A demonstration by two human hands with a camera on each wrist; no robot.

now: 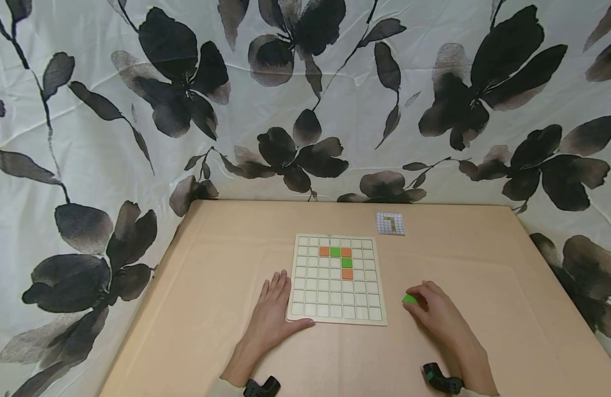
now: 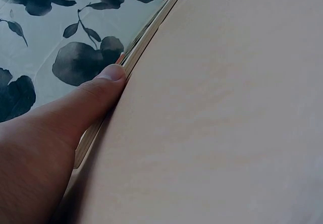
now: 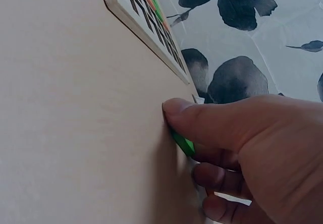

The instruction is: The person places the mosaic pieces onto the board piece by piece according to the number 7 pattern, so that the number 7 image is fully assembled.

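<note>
A pale wooden grid board [image 1: 310, 286] lies flat on the table, its cells mostly bare. Near its top, orange and green square tiles form a short row, with a green tile [image 1: 347, 263] and an orange tile [image 1: 347, 274] running down from the row's right end. My left hand [image 1: 272, 317] rests along the board's left side, fingers straight, its thumb touching the bottom edge. Right of the board, my right hand [image 1: 437, 311] pinches a green tile [image 3: 184, 144] between thumb and fingers, just over the table. The fingers partly hide that tile.
A small card [image 1: 390, 223] printed with a coloured grid pattern lies beyond the board's top right corner. The light wooden table [image 1: 211, 248] ends at a white cloth [image 1: 365, 110] with dark flowers behind and at the sides. Each wrist wears a black device.
</note>
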